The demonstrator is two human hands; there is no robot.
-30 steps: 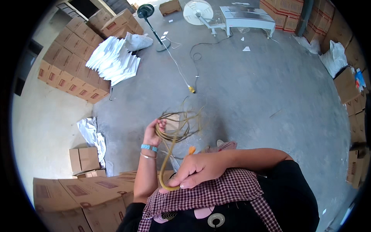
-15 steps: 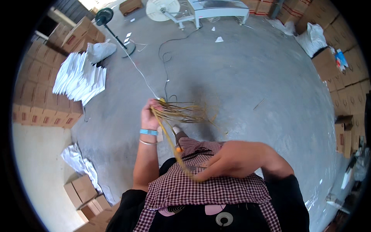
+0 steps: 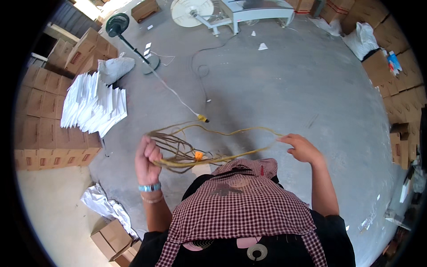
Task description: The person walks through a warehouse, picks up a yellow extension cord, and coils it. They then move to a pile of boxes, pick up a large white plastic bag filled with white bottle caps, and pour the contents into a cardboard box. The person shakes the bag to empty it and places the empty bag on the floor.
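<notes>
A loosely coiled yellow extension cord hangs between my two hands in front of the checked apron. My left hand is closed around the bundled loops at their left end. Further right, my right hand pinches a strand of the cord between thumb and fingers, with the strand drawn out sideways. Among the loops shows a small orange piece; its kind is unclear. Just beyond the loops is a yellow connector, joined to a white cable that runs toward a fan.
The dark green standing fan is at the far left, beside stacked white sheets. Cardboard boxes line the left, with more boxes at the right. A white machine table stands at the back. A thin dark cable crosses the floor.
My left hand has come nearer and leftward with the coil. My right hand has swung from the apron out to the right, stretching a strand. The yellow connector now shows apart from my left hand.
</notes>
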